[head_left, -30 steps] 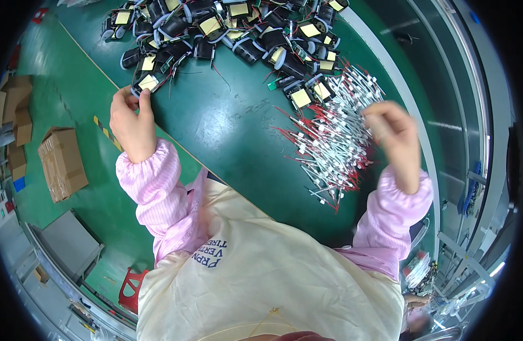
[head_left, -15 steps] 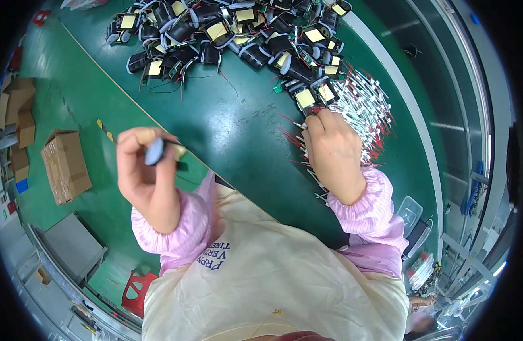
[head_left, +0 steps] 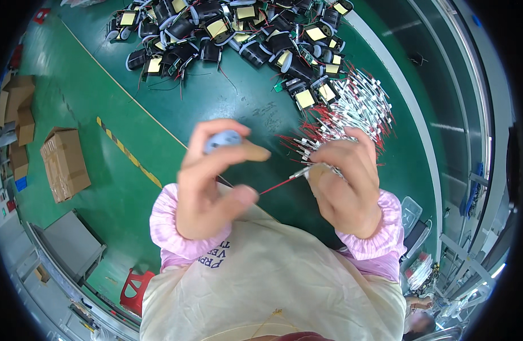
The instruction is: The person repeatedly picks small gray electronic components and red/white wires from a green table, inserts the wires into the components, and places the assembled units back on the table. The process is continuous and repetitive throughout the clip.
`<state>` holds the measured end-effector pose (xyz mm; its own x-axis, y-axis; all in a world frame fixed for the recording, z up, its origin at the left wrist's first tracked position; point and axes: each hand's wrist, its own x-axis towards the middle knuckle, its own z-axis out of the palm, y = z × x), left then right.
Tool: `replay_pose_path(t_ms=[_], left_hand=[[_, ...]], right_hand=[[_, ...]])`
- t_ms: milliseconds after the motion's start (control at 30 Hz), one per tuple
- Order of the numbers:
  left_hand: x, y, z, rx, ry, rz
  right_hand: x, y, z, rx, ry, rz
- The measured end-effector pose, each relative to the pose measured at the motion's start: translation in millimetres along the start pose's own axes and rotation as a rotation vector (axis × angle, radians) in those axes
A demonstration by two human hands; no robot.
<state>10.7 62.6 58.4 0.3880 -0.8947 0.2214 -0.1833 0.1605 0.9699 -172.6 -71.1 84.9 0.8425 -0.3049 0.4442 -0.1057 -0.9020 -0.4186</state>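
My left hand (head_left: 216,182) is raised over the near table edge, its fingers curled around a small device whose blue-grey rounded end (head_left: 223,141) shows. The rest of that device is hidden by the hand, and the thumb stands apart from the forefinger. My right hand (head_left: 347,184) pinches a wire lead (head_left: 290,179) with a white connector; its thin red end stretches toward my left thumb. Whether the left thumb touches the wire I cannot tell. Just beyond my right hand lies a heap of red and white wire leads (head_left: 361,105).
Black cylindrical devices (head_left: 253,54) with pale yellow pads, grey rims and loose wires are piled across the far part of the green table (head_left: 239,108). A cardboard box (head_left: 65,165) and a red stool (head_left: 137,291) stand on the floor at left. A clear plastic container (head_left: 409,211) sits at right.
My left hand has moved right, toward the body's middle, with the device. My right hand has come back from the heap with a wire lead between its fingers.
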Motion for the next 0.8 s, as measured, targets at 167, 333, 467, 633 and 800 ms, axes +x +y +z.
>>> replay_pose_path(t_ms=[167,333,467,633,800], left_hand=[[-2,7,15,0.129,-0.161,-0.023],[-1,12,18,0.093,-0.207,-0.015],[-2,8,16,-0.025,-0.252,0.036],[-2,9,6,-0.107,-0.218,-0.016],[-4,8,8,-0.257,-0.133,0.016]], right_hand=[[3,-13,0,-0.086,0.078,-0.068],[-1,-16,0,-0.063,0.080,-0.072],[1,-18,-3,0.072,0.042,-0.026],[4,-14,-17,0.070,0.026,0.047],[3,-17,-9,0.476,0.214,0.309]])
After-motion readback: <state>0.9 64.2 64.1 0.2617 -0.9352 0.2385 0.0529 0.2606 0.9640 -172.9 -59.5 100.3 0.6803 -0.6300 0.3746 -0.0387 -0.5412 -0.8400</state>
